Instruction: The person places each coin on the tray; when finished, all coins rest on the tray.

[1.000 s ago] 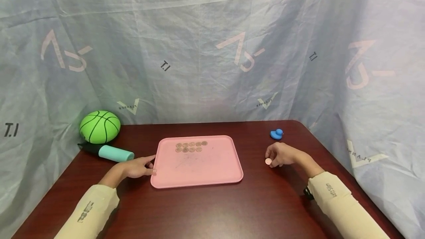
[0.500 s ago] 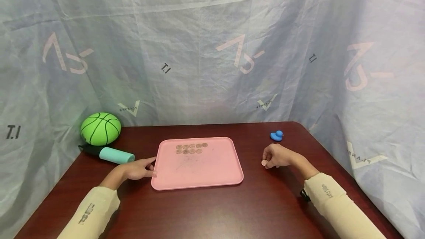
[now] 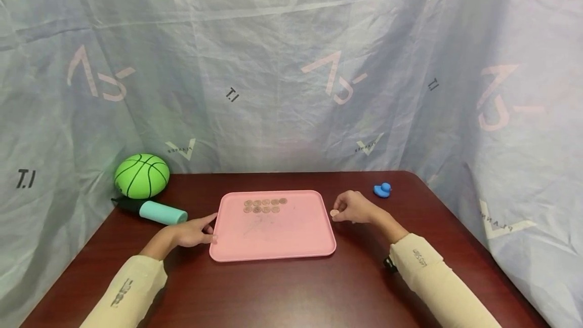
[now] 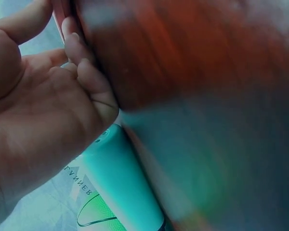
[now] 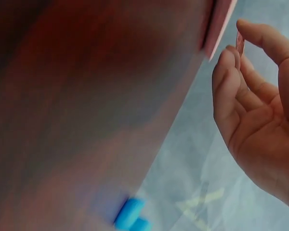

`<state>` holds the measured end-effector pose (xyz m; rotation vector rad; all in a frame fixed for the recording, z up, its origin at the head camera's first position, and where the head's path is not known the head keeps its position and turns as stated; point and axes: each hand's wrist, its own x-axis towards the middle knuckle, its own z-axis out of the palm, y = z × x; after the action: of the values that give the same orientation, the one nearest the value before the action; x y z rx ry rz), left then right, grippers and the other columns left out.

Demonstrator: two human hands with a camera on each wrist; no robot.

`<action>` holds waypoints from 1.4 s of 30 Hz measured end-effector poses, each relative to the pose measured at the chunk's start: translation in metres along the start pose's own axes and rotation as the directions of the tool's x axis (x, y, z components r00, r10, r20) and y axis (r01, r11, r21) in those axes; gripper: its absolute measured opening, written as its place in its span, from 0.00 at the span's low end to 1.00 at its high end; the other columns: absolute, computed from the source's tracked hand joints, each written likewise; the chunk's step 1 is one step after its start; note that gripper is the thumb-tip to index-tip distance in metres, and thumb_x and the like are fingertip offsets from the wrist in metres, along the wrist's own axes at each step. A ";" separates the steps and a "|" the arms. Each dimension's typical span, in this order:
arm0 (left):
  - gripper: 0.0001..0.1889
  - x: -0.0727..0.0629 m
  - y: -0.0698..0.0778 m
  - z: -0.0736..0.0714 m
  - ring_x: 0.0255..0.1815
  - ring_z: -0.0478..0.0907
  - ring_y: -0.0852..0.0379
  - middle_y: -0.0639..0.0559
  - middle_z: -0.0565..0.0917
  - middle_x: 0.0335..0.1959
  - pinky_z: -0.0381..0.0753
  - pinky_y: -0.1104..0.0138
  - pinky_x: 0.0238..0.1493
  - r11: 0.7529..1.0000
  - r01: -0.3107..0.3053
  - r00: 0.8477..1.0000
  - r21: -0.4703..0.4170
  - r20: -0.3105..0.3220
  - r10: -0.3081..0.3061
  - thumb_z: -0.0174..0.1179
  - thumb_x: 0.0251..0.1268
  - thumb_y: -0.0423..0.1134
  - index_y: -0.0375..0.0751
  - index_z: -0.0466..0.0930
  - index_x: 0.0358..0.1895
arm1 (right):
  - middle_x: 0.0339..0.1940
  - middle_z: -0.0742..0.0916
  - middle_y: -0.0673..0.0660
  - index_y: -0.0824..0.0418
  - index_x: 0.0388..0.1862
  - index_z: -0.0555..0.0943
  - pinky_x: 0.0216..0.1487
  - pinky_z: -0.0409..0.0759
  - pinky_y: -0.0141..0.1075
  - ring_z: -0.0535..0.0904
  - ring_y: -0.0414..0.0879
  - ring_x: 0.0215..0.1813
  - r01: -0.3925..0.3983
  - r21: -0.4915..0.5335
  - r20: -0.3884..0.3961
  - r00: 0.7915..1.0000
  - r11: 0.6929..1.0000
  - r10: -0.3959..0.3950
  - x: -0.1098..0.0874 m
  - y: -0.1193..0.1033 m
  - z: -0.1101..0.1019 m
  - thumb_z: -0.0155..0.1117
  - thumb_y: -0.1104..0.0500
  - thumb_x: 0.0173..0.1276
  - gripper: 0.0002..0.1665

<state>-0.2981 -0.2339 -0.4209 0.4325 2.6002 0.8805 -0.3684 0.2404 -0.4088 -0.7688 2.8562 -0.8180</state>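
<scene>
A pink rectangular tray [image 3: 291, 239] lies on the dark red table. Two rows of several round coins [image 3: 266, 210] sit flat near its far side. At the tray's left edge, my left hand [image 3: 192, 232] holds the rim, thumb on top and fingers against the side. My right hand [image 3: 355, 207] pinches one coin [image 3: 334, 213] just off the tray's right edge. In the right wrist view that coin [image 5: 240, 44] stands on edge between thumb and fingertips, beside the tray corner [image 5: 222, 24].
A green ball [image 3: 142, 176] sits at the back left of the table [image 3: 291, 292]. In front of it lies a turquoise cylinder with a black end [image 3: 163, 212], close to my left forearm. A blue rubber duck [image 3: 382, 190] stands at the back right, behind my right hand.
My right hand has carried the coin leftward from the table's right side to the tray's right edge. The left hand stays at the tray rim.
</scene>
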 end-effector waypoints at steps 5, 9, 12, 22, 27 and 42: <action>0.46 0.001 -0.001 -0.002 0.50 0.71 0.48 0.47 0.76 0.44 0.68 0.51 0.55 1.000 0.012 1.000 0.014 -0.006 -0.012 0.66 0.65 0.44 0.24 0.48 0.76 | 0.24 0.85 0.47 0.59 0.30 0.85 0.32 0.79 0.34 0.79 0.38 0.28 0.059 -0.058 -0.069 0.996 0.997 -0.063 0.029 -0.029 0.011 0.78 0.56 0.54 0.11; 0.46 0.001 -0.002 -0.003 0.51 0.71 0.47 0.47 0.76 0.44 0.67 0.49 0.58 1.000 0.022 1.000 0.010 -0.010 -0.022 0.66 0.65 0.44 0.25 0.49 0.76 | 0.25 0.85 0.46 0.58 0.29 0.85 0.37 0.79 0.34 0.80 0.38 0.31 0.078 -0.086 -0.081 0.993 0.993 -0.085 0.051 -0.049 0.025 0.78 0.56 0.53 0.10; 0.45 0.001 -0.003 -0.001 0.51 0.71 0.47 0.47 0.76 0.44 0.68 0.50 0.57 1.000 0.013 1.000 0.001 -0.014 -0.012 0.66 0.65 0.44 0.25 0.49 0.76 | 0.25 0.85 0.45 0.57 0.28 0.85 0.36 0.78 0.34 0.78 0.38 0.30 0.047 -0.100 -0.050 0.997 0.994 -0.052 0.064 -0.059 0.036 0.78 0.55 0.54 0.09; 0.46 -0.002 -0.002 0.003 0.47 0.72 0.50 0.47 0.76 0.43 0.70 0.56 0.51 0.999 -0.017 0.999 -0.039 -0.032 0.016 0.66 0.65 0.40 0.25 0.46 0.76 | 0.26 0.86 0.44 0.53 0.25 0.87 0.36 0.78 0.34 0.79 0.39 0.32 -0.046 -0.212 0.098 0.993 0.976 0.069 0.095 -0.078 0.050 0.78 0.52 0.55 0.09; 0.47 0.000 -0.002 0.007 0.47 0.73 0.50 0.47 0.77 0.43 0.71 0.56 0.51 0.999 -0.011 1.000 -0.042 -0.023 0.010 0.66 0.65 0.41 0.28 0.45 0.77 | 0.30 0.85 0.45 0.52 0.26 0.86 0.39 0.78 0.36 0.78 0.40 0.35 -0.088 -0.264 0.118 0.985 0.961 0.123 0.097 -0.081 0.053 0.76 0.50 0.56 0.09; 0.47 -0.001 0.001 0.011 0.45 0.72 0.50 0.47 0.75 0.42 0.70 0.56 0.50 0.999 -0.033 0.999 -0.023 -0.028 0.032 0.65 0.66 0.41 0.28 0.44 0.77 | 0.29 0.84 0.45 0.54 0.30 0.87 0.33 0.75 0.33 0.76 0.39 0.31 -0.077 -0.206 0.153 0.982 0.976 0.110 0.104 -0.080 0.057 0.76 0.51 0.59 0.09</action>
<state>-0.2924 -0.2275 -0.4279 0.4607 2.6120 0.9326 -0.4117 0.1041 -0.4093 -0.6789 2.8284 -0.4395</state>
